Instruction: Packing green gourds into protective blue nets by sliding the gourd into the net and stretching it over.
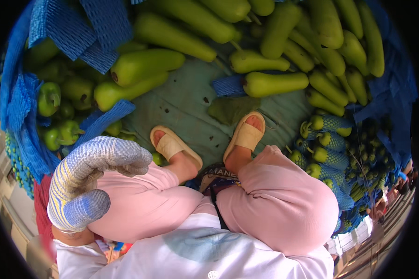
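Observation:
My left hand [86, 181], in a grey-blue knitted glove with yellow stripes, is raised over my left knee. Its fingers curl forward and the thumb stands apart from them, with nothing between. Nearest to it are blue foam net sleeves [25, 121] and a few round-ended green gourds [49, 98] at the left. Long pale green bottle gourds [146, 65] lie beyond it, some on top of others. My right hand does not show; only the white sleeve on that side is visible.
More bottle gourds [328, 23] are heaped at the far right. Gourds in blue net sleeves [331, 142] are stacked beside my right knee. Green cloth [181, 102] lies under my sandalled feet, with a loose blue sleeve [228, 87] and a leaf [235, 109] on it.

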Available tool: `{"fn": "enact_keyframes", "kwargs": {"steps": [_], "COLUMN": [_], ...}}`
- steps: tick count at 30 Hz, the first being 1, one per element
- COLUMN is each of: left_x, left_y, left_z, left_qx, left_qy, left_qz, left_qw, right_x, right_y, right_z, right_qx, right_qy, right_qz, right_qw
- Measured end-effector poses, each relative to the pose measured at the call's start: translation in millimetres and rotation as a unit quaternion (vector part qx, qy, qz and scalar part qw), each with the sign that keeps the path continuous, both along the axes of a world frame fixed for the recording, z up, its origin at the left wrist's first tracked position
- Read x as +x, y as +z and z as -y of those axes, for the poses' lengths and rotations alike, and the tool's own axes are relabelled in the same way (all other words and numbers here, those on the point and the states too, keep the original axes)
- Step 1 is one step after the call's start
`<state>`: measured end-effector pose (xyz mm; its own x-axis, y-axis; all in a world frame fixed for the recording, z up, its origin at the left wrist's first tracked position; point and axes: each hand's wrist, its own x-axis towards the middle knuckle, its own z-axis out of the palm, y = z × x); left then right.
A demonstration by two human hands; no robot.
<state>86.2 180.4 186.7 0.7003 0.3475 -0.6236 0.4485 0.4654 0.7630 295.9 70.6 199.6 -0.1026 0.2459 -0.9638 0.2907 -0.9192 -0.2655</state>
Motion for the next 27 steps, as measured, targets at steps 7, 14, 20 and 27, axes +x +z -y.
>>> {"fn": "enact_keyframes", "kwargs": {"steps": [7,14,20,27], "left_x": [-36.2,-32.7,-28.4,2.0], "left_y": [26.9,31.6,39.0,28.2], "left_z": [49.4,72.6,92.4,87.4], "left_qx": [0.139,0.282,0.310,0.347], "left_qy": [-0.075,-0.211,-0.268,-0.500], "left_qz": [0.029,-0.022,-0.015,0.068], "left_qw": [0.987,0.936,0.912,0.791], "right_x": [-47.5,-109.1,-106.4,-94.7], "right_y": [24.2,28.4,10.4,-56.4], "right_z": [165.4,198.7,252.6,256.5], "right_qx": [0.110,0.253,0.352,0.398], "right_qy": [-0.001,-0.174,-0.295,-0.364], "right_qz": [0.094,0.256,0.360,0.361], "right_qw": [0.989,0.917,0.812,0.761]}}
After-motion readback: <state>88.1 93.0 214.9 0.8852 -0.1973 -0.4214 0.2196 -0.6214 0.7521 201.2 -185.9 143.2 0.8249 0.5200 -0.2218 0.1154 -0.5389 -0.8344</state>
